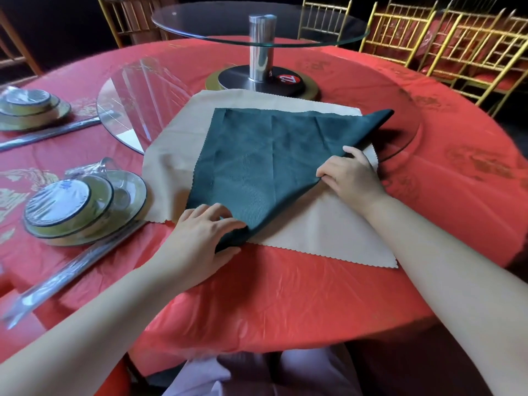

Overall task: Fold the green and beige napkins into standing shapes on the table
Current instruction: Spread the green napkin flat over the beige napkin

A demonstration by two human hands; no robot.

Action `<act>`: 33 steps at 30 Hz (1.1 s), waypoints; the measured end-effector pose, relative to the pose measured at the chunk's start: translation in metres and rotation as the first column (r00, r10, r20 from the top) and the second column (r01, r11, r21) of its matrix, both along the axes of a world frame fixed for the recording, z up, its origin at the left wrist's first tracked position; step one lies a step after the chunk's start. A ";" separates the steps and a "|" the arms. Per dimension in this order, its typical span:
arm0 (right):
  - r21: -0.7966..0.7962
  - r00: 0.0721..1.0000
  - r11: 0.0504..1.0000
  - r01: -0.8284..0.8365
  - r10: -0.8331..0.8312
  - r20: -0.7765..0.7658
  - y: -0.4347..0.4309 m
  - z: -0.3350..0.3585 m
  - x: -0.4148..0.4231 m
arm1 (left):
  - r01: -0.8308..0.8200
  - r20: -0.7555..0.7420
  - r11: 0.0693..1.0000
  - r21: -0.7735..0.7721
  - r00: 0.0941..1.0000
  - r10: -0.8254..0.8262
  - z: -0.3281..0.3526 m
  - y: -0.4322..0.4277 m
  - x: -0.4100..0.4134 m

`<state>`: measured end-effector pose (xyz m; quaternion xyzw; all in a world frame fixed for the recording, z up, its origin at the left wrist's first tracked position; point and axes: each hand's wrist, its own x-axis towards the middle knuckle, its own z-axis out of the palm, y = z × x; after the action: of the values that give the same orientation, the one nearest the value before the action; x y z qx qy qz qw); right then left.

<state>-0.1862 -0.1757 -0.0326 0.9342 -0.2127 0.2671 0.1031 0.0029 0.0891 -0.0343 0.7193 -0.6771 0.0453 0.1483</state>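
A dark green napkin (263,155) lies folded into a triangle on top of a flat beige napkin (320,232) on the red tablecloth. The beige napkin shows around it on the left, far side and near right. My left hand (200,235) pinches the green napkin's near corner between thumb and fingers. At the fold's diagonal edge my right hand (350,175) pinches the green cloth at about its middle. The green napkin's far right corner (383,115) lifts slightly off the table.
A raised glass turntable (328,38) on a metal post stands behind the napkins. A flat glass disc (125,110) lies to the left. Wrapped dish sets (85,204) (31,107) with wrapped chopsticks (65,275) sit at the left. Gold chairs (457,44) stand beyond the table.
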 end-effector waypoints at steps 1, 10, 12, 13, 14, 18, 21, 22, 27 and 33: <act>-0.048 1.000 0.999 -0.013 0.011 -0.026 -0.001 0.001 -0.001 | 0.006 -0.012 1.000 -0.002 1.000 -0.006 0.002 0.002 0.000; -0.175 0.975 0.983 -0.055 0.016 -0.221 0.045 0.014 -0.069 | 0.150 -0.029 0.986 -0.068 0.988 -0.152 0.006 0.029 -0.002; -0.099 0.971 0.991 -0.085 0.060 -0.232 0.065 0.015 -0.090 | 0.160 -0.048 0.982 -0.101 0.985 -0.166 0.006 0.034 0.001; -0.047 0.966 0.994 -0.097 0.083 -0.247 0.076 0.015 -0.099 | 0.166 -0.051 0.980 -0.113 0.984 -0.172 0.006 0.036 0.003; 0.010 0.960 0.994 -0.106 0.105 -0.259 0.085 0.014 -0.107 | 0.173 -0.058 0.978 -0.121 0.982 -0.181 0.006 0.039 0.004; 0.165 0.957 0.980 -0.108 0.148 -0.251 0.110 0.002 -0.119 | 0.202 -0.066 0.971 -0.128 0.975 -0.212 0.010 0.048 0.005; 0.283 0.972 0.949 -0.137 0.184 -0.147 0.116 -0.002 -0.113 | 0.168 -0.042 0.977 -0.135 0.984 -0.175 0.018 0.055 0.008; 0.347 0.980 0.929 -0.131 0.174 -0.096 0.114 0.000 -0.110 | 0.155 -0.039 0.978 -0.137 0.986 -0.162 0.021 0.057 0.010; 0.482 0.994 0.870 0.107 -0.113 -0.017 0.057 0.003 -0.110 | 0.137 -0.033 0.988 -0.068 0.990 -0.139 0.028 0.058 0.016; 0.512 0.885 0.722 0.465 -0.384 -0.262 -0.003 -0.004 -0.109 | 0.131 -0.121 0.981 0.145 0.986 -0.114 0.017 0.059 0.011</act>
<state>-0.2951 -0.1792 -0.0367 0.8644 -0.4825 0.0968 -0.1030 0.0140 0.1481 -0.0174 0.6868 -0.7123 -0.0563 0.1333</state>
